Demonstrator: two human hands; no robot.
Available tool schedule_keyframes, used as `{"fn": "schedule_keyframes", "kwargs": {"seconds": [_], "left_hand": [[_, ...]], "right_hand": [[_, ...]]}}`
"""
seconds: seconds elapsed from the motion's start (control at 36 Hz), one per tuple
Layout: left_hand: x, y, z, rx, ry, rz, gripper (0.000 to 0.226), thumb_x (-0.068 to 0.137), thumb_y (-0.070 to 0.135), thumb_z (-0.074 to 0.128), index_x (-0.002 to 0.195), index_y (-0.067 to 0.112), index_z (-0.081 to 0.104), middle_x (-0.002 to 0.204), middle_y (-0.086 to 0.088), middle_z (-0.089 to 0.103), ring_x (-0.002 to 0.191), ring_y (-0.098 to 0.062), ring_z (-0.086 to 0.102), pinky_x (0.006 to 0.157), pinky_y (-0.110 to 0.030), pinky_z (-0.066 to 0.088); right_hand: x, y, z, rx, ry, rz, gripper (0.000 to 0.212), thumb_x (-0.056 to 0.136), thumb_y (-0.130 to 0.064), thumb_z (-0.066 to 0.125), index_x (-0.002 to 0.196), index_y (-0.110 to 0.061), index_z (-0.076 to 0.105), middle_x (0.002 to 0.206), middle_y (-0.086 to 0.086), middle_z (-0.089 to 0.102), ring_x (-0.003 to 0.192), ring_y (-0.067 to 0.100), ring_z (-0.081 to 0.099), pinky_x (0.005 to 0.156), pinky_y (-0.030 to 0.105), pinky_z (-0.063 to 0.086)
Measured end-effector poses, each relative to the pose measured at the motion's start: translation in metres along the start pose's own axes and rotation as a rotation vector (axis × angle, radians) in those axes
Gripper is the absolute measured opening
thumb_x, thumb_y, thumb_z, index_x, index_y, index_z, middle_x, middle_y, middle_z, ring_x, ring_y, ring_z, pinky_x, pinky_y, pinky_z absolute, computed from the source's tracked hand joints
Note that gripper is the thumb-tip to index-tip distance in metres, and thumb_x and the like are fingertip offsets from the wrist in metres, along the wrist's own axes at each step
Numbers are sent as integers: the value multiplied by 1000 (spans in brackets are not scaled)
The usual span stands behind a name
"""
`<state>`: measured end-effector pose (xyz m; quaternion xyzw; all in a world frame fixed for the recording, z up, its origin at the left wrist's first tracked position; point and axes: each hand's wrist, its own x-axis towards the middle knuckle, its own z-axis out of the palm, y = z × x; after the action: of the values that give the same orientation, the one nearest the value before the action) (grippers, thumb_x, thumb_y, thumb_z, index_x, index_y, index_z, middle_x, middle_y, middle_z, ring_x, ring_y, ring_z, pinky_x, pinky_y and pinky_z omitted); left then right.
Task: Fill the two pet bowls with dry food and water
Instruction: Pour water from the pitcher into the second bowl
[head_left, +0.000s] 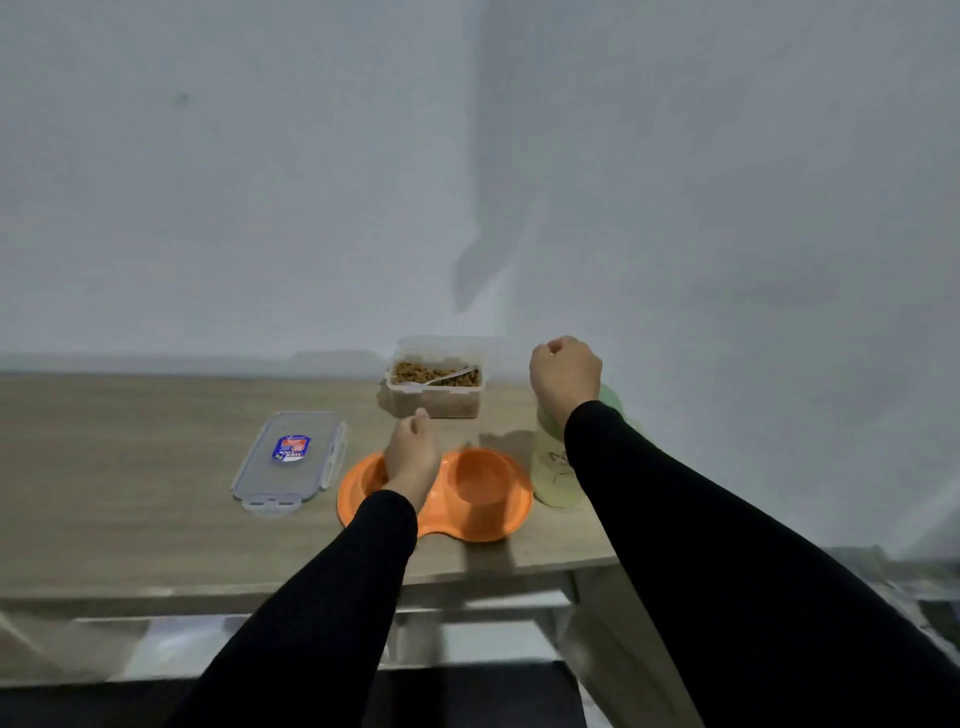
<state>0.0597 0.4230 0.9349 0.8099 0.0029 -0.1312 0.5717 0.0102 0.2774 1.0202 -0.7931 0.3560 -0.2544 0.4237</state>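
— Black sleeves (322, 597) fill the bottom of the view, one on each forearm. What is past them?

— An orange double pet bowl (483, 499) on the wooden table (130, 467), close to its front edge. Its right well looks bare inside; the left well is mostly hidden by the left hand (411, 457), which hangs over it.

— How are that hand's fingers?

— Loosely curled, thumb up, with nothing visible in them.

— And the right hand (565, 371)?

— Raised higher and farther back, above a pale yellow-green bottle (556, 478) that stands just right of the bowl. Its fingers are closed into a fist; I cannot tell if anything is inside. The sleeve crosses in front of the bottle, so the top of it is partly hidden.

— Where is the dry food?

— In a clear plastic container (435, 402) behind the bowl, against the wall (260, 182). Brown kibble (415, 372) fills it, and a spoon (447, 375) lies on top. The container's clear lid (288, 457), with a blue and red sticker, lies flat on the table left of the bowl, apart from it.
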Motion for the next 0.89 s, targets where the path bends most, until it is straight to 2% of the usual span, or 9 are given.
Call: {"fn": "schedule_keyframes", "kwargs": {"seconds": [0.08, 0.17, 0.33, 0.5, 0.61, 0.69, 0.78, 0.83, 0.89], "left_hand": [[-23, -11, 14, -28, 13, -23, 42, 103, 32, 28, 127, 7, 51, 94, -1, 55, 85, -18, 49, 82, -30, 33], [-44, -20, 26, -13, 47, -26, 37, 102, 30, 33, 123, 10, 56, 113, -9, 59, 100, -26, 52, 82, -32, 36], [-71, -52, 43, 150, 53, -54, 24, 99, 38, 35, 101, 25, 56, 101, -3, 62, 92, -25, 55, 93, -39, 45], [-85, -75, 52, 304, 9, -25, 34, 101, 25, 40, 127, 7, 55, 125, -10, 60, 115, -26, 54, 83, -25, 35], [-84, -89, 54, 388, -39, -5, 24, 100, 19, 40, 94, 7, 60, 92, -7, 61, 89, -22, 49, 76, -26, 33], [-83, -96, 58, 514, -77, -14, 27, 98, 15, 38, 74, 6, 48, 74, -5, 49, 80, -23, 45, 72, -28, 31], [-80, -103, 62, 549, -134, -45, 20, 94, 15, 40, 82, 5, 52, 82, -6, 53, 88, -27, 50, 75, -31, 36], [-78, -105, 63, 613, -183, -52, 28, 94, 18, 42, 111, 1, 57, 115, -12, 58, 112, -32, 52, 90, -32, 40], [-78, -103, 64, 707, -245, -56, 48, 97, 20, 41, 140, 0, 41, 149, -14, 38, 136, -30, 38, 109, -31, 32]], "right_hand": [[-2, 20, -20, 0, 1, 30, 27, 94, -12, 42, 111, 0, 59, 104, 8, 57, 87, 22, 52, 78, 27, 43], [-5, 42, -35, -54, 15, 43, 35, 93, -14, 42, 123, -1, 55, 126, 14, 52, 110, 30, 55, 92, 32, 45], [-5, 80, -58, -100, -35, 137, 46, 92, -17, 42, 137, -6, 43, 138, 15, 39, 122, 34, 48, 101, 40, 44], [-2, 108, -63, -68, -109, 169, 47, 93, -17, 43, 137, -1, 41, 139, 17, 40, 123, 34, 47, 100, 40, 43], [0, 119, -64, -87, -131, 139, 46, 95, -20, 47, 137, -2, 42, 138, 17, 43, 125, 34, 46, 102, 39, 40], [3, 129, -66, -100, -158, 108, 43, 94, -15, 49, 134, 0, 44, 135, 17, 45, 120, 33, 49, 98, 34, 40], [5, 137, -67, -101, -191, 103, 36, 94, -10, 50, 129, -4, 45, 129, 17, 50, 111, 32, 54, 93, 34, 45], [6, 141, -66, -87, -222, 119, 32, 94, -10, 50, 125, -7, 44, 121, 16, 53, 98, 29, 55, 90, 38, 50], [6, 143, -66, -96, -226, 91, 29, 94, -10, 51, 122, -7, 44, 116, 16, 54, 91, 27, 52, 89, 39, 52]]}}
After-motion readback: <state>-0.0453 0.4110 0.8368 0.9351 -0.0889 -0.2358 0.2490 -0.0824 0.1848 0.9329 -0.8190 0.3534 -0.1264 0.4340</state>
